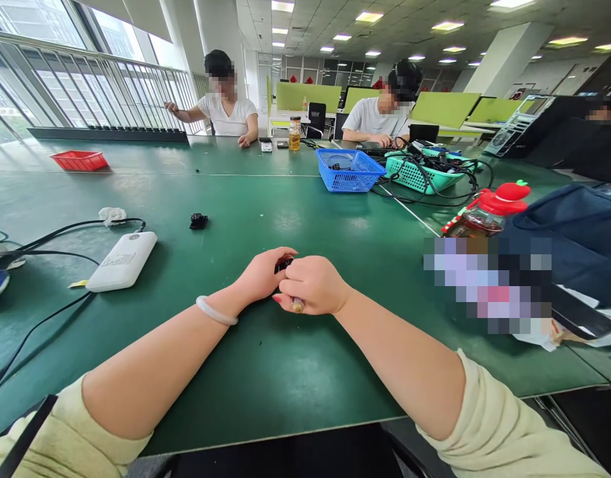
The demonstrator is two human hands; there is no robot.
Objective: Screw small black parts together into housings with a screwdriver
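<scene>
My left hand (260,273), with a pale bangle at the wrist, is closed around a small black part (284,264) above the green table. Only a sliver of that part shows between the fingers, so its exact kind is hidden. Against it is my right hand (316,282), its fingers curled in a fist-like grip. A small gold-coloured round piece (297,305) shows at the right fingers; whether it is a ring or the end of a tool I cannot tell. What else the right fingers hold is hidden. Farther off to the left lies another small black part (198,220).
A white power bank (123,262) with black cables lies left. Ahead stand a blue basket (349,171), a green basket (425,176) full of cables and a red tray (79,160). A red-lidded bottle (485,212) and dark bag (569,239) are right. Two people sit opposite.
</scene>
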